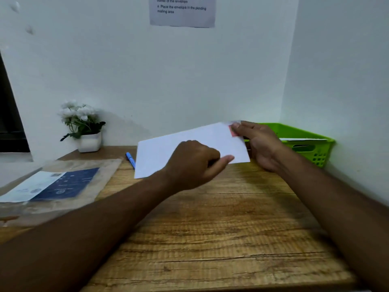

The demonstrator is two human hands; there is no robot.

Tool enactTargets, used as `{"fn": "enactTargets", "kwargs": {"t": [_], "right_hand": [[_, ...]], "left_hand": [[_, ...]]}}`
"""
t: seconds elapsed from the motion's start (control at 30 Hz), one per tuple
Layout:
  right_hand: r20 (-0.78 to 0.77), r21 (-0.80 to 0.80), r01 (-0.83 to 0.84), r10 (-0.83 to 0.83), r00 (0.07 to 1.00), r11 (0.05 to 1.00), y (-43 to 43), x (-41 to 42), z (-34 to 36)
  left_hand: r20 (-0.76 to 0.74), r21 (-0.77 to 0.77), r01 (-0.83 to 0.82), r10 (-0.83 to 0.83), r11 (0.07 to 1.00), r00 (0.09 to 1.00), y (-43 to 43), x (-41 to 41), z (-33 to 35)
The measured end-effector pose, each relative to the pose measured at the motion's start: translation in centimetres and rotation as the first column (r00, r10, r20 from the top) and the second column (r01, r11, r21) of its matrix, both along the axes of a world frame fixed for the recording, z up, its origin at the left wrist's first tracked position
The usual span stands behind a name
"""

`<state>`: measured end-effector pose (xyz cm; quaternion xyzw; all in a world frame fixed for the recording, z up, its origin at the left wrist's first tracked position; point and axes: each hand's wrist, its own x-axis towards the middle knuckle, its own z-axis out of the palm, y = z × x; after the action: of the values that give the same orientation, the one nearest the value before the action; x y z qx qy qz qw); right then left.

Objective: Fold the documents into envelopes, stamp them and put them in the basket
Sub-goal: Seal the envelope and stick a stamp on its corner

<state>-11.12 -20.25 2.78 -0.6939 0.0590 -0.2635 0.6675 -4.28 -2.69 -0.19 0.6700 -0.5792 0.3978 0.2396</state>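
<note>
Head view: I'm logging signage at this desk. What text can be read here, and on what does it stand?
On the wall notice: "corner of the envelope"
Same notice: "4 Place the envelope in the pending mailing area"
Its top line: cut off by the frame.
On the blue and white leaflet: print too blurred to read.
On the envelope and red stamp: nothing legible.

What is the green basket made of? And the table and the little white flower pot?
The green basket looks like plastic: bright even colour, moulded handle slot and grid holes. The table looks like matte wood, with grain lines and cracks, though it could be laminate. The white flower pot seems ceramic, smooth and plain, but plastic is possible.
</note>
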Motion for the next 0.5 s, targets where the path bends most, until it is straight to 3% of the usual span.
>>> {"fn": "enactTargets", "kwargs": {"t": [0.07,0.1,0.17,0.2,0.3,0.37,0.5], "right_hand": [[0.077,0.085,0.037,-0.044,0.996,0.996,0.0,0.0,0.2],[0.107,0.114,0.035,-0.047,0.993,0.993,0.0,0.0,0.2],[0.143,0.156,0.027,-0.05,0.988,0.987,0.1,0.1,0.3],[0.152,0.173,0.021,-0.048,0.987,0.985,0.2,0.2,0.4],[0.159,0.191,-0.04,0.009,0.987,0.981,0.2,0.2,0.5],[0.142,0.18,-0.098,0.072,0.987,0.979,0.1,0.0,0.5],[0.054,0.101,-0.188,0.183,0.982,0.977,0.0,0.0,0.3]], "left_hand": [[-0.214,0.138,-0.1,0.128,0.985,0.968,-0.6,-0.4,-0.4],[-0.404,0.192,-0.071,0.144,0.979,0.904,-0.7,-0.4,-0.5],[-0.741,0.131,0.064,0.055,0.989,0.669,-0.6,-0.3,-0.7],[-0.826,0.055,0.087,-0.004,0.995,0.564,-0.5,-0.2,-0.7],[-0.927,-0.167,0.038,-0.17,0.985,0.335,-0.3,0.3,-0.3],[-0.934,-0.275,-0.002,-0.267,0.961,0.238,-0.4,0.6,0.2],[-0.898,-0.398,-0.066,-0.373,0.915,0.235,0.0,1.0,0.9]]}}
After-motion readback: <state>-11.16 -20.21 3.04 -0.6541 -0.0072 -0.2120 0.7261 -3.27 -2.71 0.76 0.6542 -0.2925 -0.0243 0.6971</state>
